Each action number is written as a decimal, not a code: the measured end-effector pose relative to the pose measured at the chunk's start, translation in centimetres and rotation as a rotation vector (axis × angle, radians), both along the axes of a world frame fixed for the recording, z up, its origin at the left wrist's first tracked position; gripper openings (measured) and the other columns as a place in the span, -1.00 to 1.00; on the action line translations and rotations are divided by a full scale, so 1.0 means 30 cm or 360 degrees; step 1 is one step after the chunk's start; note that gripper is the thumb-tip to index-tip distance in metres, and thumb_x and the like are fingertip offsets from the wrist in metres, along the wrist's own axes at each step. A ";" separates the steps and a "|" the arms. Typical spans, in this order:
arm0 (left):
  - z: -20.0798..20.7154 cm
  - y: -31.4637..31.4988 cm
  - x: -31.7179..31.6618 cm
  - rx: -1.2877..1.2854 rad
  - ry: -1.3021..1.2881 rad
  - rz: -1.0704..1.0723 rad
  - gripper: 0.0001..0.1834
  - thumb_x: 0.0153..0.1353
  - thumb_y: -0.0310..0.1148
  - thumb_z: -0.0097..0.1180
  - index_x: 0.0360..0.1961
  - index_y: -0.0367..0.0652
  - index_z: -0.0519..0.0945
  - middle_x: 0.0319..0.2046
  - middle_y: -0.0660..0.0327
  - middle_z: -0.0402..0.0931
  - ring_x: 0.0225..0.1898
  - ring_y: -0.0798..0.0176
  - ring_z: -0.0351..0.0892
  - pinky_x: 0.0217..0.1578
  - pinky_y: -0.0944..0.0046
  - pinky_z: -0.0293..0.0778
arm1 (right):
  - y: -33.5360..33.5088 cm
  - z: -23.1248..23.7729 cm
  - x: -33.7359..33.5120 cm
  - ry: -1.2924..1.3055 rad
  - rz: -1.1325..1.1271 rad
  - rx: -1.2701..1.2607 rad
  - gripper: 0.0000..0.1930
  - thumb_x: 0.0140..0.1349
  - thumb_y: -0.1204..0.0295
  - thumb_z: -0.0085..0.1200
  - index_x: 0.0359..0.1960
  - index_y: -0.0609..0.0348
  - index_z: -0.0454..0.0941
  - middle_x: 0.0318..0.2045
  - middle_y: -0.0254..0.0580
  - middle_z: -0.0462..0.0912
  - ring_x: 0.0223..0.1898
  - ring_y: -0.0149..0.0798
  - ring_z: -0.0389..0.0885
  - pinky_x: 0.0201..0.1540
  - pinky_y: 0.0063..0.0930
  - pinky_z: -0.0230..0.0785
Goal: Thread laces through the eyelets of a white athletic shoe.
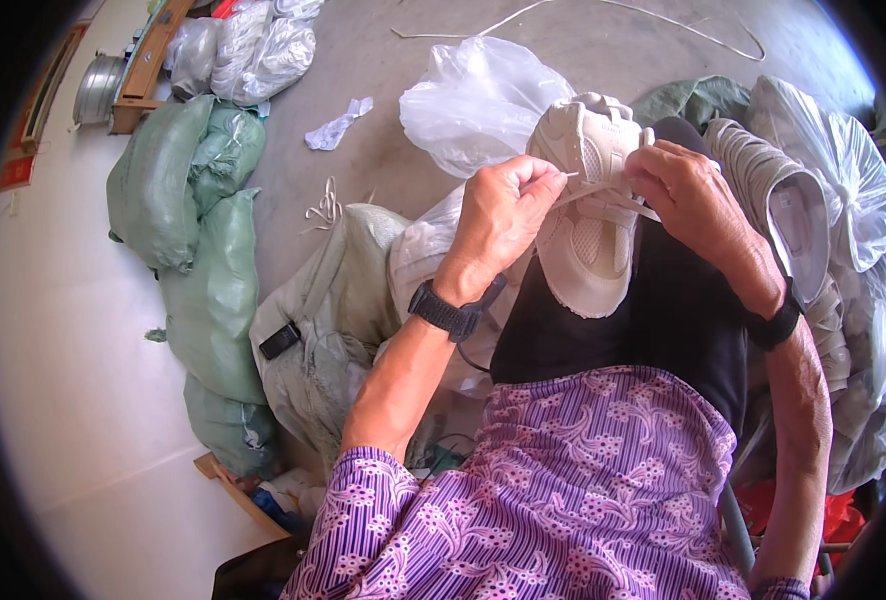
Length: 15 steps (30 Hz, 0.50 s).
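Observation:
A beige sneaker upper (585,262) with mesh panels lies on my black-covered lap, its toe toward me; I see no sole on it. My left hand (503,215) is at its left side, thumb and forefinger pinched on the tip of a pale shoelace (571,175). The lace crosses the throat of the upper toward the right. My right hand (698,200) is closed at the upper's right side, fingers bent by the eyelets, with a stretch of lace running out below them. Exactly what its fingertips grip is partly hidden.
Nested beige shoe uppers (803,225) and clear plastic bags (863,200) stand close on my right. To the left lie a pale woven sack (308,350) with a small black device (280,341) and stacked green sacks (208,290). A clear bag (483,100) lies ahead.

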<state>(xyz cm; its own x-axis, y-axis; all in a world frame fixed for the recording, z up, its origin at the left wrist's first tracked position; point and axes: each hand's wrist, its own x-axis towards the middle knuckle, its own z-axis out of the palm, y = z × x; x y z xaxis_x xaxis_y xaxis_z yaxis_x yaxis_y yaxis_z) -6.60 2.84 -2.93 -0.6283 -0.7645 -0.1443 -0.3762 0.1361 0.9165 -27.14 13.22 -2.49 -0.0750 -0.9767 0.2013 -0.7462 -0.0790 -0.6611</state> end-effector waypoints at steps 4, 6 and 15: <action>-0.029 -0.002 -0.015 -0.0026 0.0049 0.0044 -0.81 0.24 -0.35 0.16 -0.34 -0.29 0.63 -0.57 0.50 0.40 -0.52 0.63 0.24 -0.53 0.54 0.21 | 0.004 -0.012 -0.005 -0.0065 0.0001 0.0050 -0.92 0.14 0.51 0.02 -0.38 0.26 0.50 -0.42 0.00 0.55 -0.33 0.06 0.56 -0.28 -0.19 0.40; -0.035 -0.004 -0.020 -0.0053 0.0055 0.0063 -0.81 0.24 -0.35 0.16 -0.35 -0.29 0.64 -0.57 0.50 0.40 -0.52 0.63 0.24 -0.53 0.54 0.21 | 0.001 -0.017 -0.004 -0.0059 -0.0011 0.0042 -0.93 0.13 0.53 0.01 -0.38 0.26 0.50 -0.42 0.00 0.55 -0.32 0.06 0.56 -0.27 -0.19 0.40; -0.035 0.007 -0.070 -0.0599 -0.0013 0.0127 -0.89 0.13 -0.41 0.19 -0.44 -0.25 0.60 -0.64 0.27 0.50 -0.61 0.44 0.42 -0.55 0.34 0.36 | 0.001 -0.021 0.001 -0.0024 -0.0031 0.0041 -0.93 0.12 0.53 0.01 -0.39 0.26 0.50 -0.43 -0.01 0.54 -0.31 0.05 0.56 -0.26 -0.19 0.38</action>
<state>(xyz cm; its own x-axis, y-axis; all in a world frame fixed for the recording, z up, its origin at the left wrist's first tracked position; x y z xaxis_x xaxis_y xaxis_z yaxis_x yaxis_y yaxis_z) -8.72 3.06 -3.98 -0.5649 -0.8112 0.1513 -0.4060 0.4329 0.8049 -27.11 13.26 -3.11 -0.0967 -0.9798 0.1750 -0.7375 -0.0476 -0.6737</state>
